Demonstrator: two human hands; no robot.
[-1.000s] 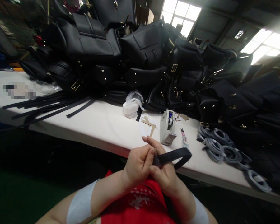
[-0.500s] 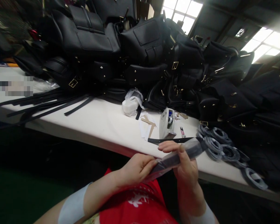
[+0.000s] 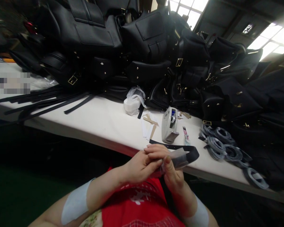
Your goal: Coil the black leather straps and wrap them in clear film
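A black strap (image 3: pixel 193 154) is partly covered by a clear plastic sleeve (image 3: pixel 178 158) and loops back at its right end onto the table. My left hand (image 3: pixel 139 167) is closed on the sleeved end in front of my red apron. Around the same sleeved part, close against the left fingers, my right hand (image 3: pixel 174 176) is wrapped with its thumb on top. The end between the hands is hidden by fingers. Beyond the strap stand a white tape dispenser (image 3: pixel 167 127) and small pink-handled snips (image 3: pixel 185 135).
Black bags (image 3: pixel 94 37) are heaped along the back of the white table (image 3: pixel 97 121). Coiled, wrapped straps (image 3: pixel 216 148) lie at right, loose black straps (image 3: pixel 49 99) at left. Paper scraps (image 3: pixel 150 124) and a white plastic bag (image 3: pixel 132 104) lie near the dispenser.
My right hand has slid left along the sleeve toward my left hand. The strap's bare loop now shows at the right, where the sleeve reached before.
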